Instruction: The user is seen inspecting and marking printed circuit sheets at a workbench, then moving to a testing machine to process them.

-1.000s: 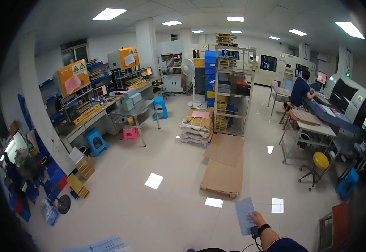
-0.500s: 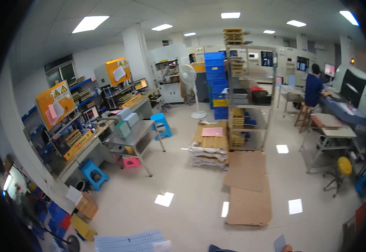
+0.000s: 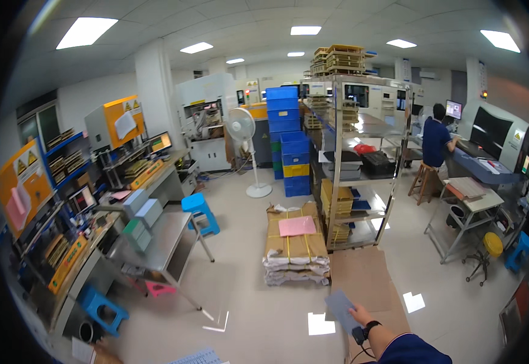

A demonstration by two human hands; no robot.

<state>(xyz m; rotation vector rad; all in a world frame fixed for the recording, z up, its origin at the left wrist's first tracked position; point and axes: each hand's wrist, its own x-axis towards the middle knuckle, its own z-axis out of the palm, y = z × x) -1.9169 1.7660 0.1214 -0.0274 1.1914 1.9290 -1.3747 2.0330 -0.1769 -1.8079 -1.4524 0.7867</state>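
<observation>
My right hand (image 3: 360,314) reaches in from the lower right, its fingers closed on the edge of a thin blue-grey sheet (image 3: 340,309). A black wrist strap (image 3: 371,329) with a dark cable circles that wrist, below a navy sleeve. Beyond the hand, brown cardboard (image 3: 361,273) lies flat on the floor. At the lower edge shows part of a pale blue sheet with a printed grid (image 3: 199,357); what supports it is out of view. My left hand is not in view.
Ahead stands a paper-wrapped stack (image 3: 293,242), beside a metal shelf rack (image 3: 336,176) and blue crates (image 3: 283,124). A metal table (image 3: 170,236), blue stools (image 3: 200,213) and workbenches line the left. At right, a person (image 3: 435,139) sits at a machine near a yellow stool (image 3: 492,244).
My right hand and forearm have come further into view with the blue-grey sheet. The whole scene has shifted and looks nearer; the gridded sheet now shows less at the lower edge.
</observation>
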